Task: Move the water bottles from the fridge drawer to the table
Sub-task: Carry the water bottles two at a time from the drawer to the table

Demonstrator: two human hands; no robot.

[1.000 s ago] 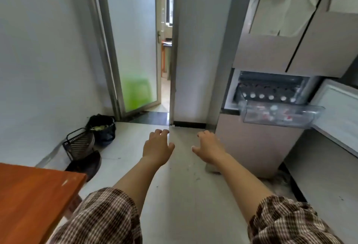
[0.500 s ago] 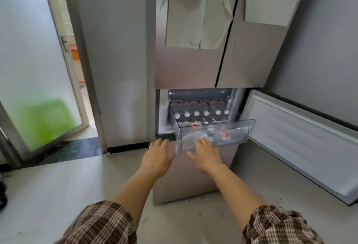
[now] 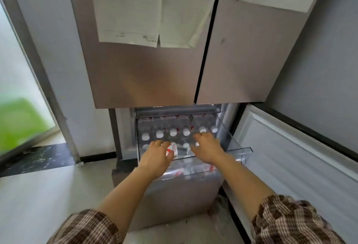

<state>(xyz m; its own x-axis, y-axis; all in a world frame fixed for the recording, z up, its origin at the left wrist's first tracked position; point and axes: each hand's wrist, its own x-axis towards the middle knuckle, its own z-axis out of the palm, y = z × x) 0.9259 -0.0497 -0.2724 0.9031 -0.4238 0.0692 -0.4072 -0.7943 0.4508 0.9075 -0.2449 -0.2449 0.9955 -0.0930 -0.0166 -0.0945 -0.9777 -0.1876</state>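
Standing before the fridge [image 3: 147,73], both arms stretched forward into the clear drawer [image 3: 240,149], pulled out below the two shut upper doors [image 3: 242,59]. Inside the drawer: bottles [image 3: 172,132], upright in rows at the back with white caps up, more nearer the front, at least one lying with a red-and-white label showing. Left hand [image 3: 157,156] over the front left of the drawer, palm down, fingers bent over that lying bottle, thumb just beside the label; cannot tell whether gripping or only touching. Right hand [image 3: 208,149] further in and to the right, palm down, fingers a little spread and bent down among the caps, tips hidden; cannot tell whether holding anything. Checked sleeves [image 3: 290,222] on both forearms, ending well short of the wrists. Papers [image 3: 135,11] stuck on the upper doors. To the right, an open lower door [image 3: 290,156], white inside, swung out wide. To the left, a grey wall [image 3: 48,40], then a frosted glass door [image 3: 17,88] with a green blur behind. Pale floor [image 3: 38,195] below, with a dark strip [image 3: 38,156] at the glass door
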